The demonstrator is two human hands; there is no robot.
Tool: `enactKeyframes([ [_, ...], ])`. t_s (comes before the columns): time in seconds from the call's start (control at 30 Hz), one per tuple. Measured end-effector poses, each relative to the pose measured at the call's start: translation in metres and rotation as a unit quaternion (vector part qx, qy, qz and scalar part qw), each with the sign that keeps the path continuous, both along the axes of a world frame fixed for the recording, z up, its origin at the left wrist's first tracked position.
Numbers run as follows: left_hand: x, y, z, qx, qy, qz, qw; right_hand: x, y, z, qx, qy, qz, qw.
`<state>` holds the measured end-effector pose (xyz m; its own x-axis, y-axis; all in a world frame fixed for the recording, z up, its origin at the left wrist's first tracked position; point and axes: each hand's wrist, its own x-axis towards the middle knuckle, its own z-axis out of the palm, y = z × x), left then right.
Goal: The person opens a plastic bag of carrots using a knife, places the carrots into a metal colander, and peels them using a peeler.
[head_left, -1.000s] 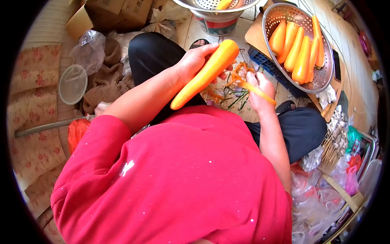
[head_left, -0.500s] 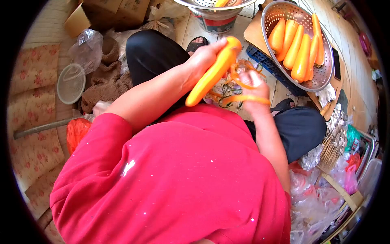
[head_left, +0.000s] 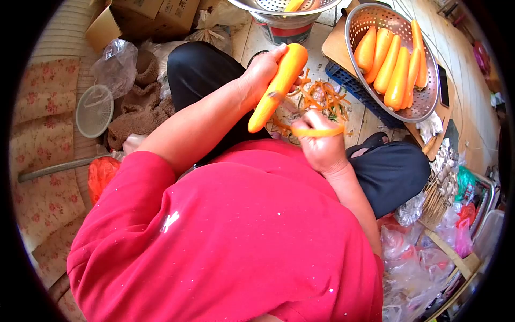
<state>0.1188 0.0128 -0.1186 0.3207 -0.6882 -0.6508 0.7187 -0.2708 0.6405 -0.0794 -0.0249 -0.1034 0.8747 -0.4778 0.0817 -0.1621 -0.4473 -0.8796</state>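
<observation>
My left hand (head_left: 262, 70) is wrapped round the upper part of a large orange carrot (head_left: 279, 88), which slants down toward my lap. Its surface looks smooth and bright. Right of the carrot's lower half, my right hand (head_left: 322, 142) is closed on a peeler (head_left: 277, 96), mostly hidden by the fingers; its blurred grey end shows against the carrot. An orange strip of peel (head_left: 319, 132) lies across the back of that hand. Beneath both hands, a heap of carrot peelings (head_left: 327, 99) mixed with darker scraps covers the floor.
At the upper right, a metal colander (head_left: 354, 16) holding several carrots rests on a board (head_left: 333, 45) above a blue crate (head_left: 348, 86). A phone (head_left: 443, 86) lies beside it. Another colander (head_left: 257, 6) sits over a bucket (head_left: 281, 33) ahead. Plastic bags (head_left: 407, 257) crowd the lower right.
My right hand has moved left and down, nearer the carrot's lower end. The carrot has shifted slightly left and up in my left hand, and more of the peelings show.
</observation>
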Motion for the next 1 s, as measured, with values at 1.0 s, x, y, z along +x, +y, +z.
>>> enactKeyframes([
  [1.0,-0.019,0.035,0.026,-0.054,-0.072,-0.185,0.979,0.003,-0.009,-0.020,-0.050,0.064,-0.093,0.992],
])
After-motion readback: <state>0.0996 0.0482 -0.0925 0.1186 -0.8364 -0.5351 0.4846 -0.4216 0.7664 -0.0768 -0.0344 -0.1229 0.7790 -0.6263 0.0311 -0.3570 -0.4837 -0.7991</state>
